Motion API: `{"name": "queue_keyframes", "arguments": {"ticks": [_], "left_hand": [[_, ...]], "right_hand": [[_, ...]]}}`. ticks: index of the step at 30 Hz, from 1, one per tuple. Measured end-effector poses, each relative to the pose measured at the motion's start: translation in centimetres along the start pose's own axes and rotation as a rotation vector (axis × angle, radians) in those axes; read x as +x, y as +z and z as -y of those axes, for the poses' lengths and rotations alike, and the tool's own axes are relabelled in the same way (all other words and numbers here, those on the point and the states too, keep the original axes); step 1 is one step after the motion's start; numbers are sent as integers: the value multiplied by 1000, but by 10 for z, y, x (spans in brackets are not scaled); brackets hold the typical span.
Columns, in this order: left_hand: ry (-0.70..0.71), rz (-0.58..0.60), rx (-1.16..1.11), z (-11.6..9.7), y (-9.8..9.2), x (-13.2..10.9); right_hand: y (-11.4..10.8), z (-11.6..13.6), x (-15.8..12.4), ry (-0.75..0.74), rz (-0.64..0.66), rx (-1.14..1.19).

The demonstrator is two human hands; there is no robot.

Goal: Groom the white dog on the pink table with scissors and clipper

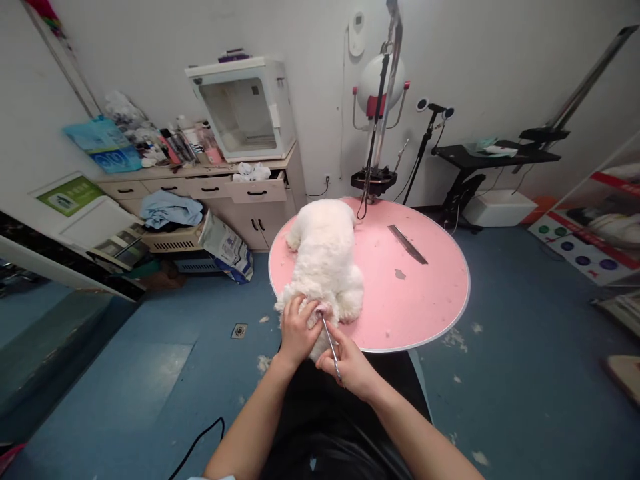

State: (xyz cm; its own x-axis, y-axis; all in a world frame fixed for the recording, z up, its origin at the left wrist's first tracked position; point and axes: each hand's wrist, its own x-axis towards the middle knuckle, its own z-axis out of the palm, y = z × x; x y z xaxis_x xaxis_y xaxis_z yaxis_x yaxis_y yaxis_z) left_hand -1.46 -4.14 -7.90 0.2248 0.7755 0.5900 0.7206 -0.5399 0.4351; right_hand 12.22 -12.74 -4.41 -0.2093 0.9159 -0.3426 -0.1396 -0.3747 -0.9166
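Note:
A small white fluffy dog lies on a round pink grooming table, its rear end toward me at the table's near edge. My left hand is closed around a tuft or paw of the dog at that edge. My right hand is closed on a pair of thin metal scissors, whose blades point up toward the fur beside my left fingers. A metal comb lies on the table to the right of the dog.
A grooming arm with a hanging leash stands at the table's far edge. Drawers and a white cabinet line the back wall at left. A black side table stands at right. Fur clumps dot the blue floor.

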Motion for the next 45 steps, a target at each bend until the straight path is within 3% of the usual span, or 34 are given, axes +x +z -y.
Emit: {"name": "queue_keyframes", "arguments": {"ticks": [7,20,27,31,33,37,39,45], "left_hand": [[-55,18,-24,-1,0,2],[-89,16,-37,-2,0,3],[-69,1,-34,-3,1,3],[-39,-16,-8,-4,3,3],[-33,-16,1,-4,3,3],[-64,3,-2,-4,3,3],[-78,16,-5,-3,3,3],[-73,35,3,-3,3,1]], "right_hand": [[4,-12,1,-101,-28,-109],[-9,-56,17,-437,-245,-960],[-13,-67,27,-653,-302,-1011],[-5,-57,23,-759,-409,-947],[1,-45,14,-685,-390,-834],[6,-19,-4,-284,-171,-410],[6,-10,-7,-141,-125,-218],[4,6,8,-39,-126,-76]]}}
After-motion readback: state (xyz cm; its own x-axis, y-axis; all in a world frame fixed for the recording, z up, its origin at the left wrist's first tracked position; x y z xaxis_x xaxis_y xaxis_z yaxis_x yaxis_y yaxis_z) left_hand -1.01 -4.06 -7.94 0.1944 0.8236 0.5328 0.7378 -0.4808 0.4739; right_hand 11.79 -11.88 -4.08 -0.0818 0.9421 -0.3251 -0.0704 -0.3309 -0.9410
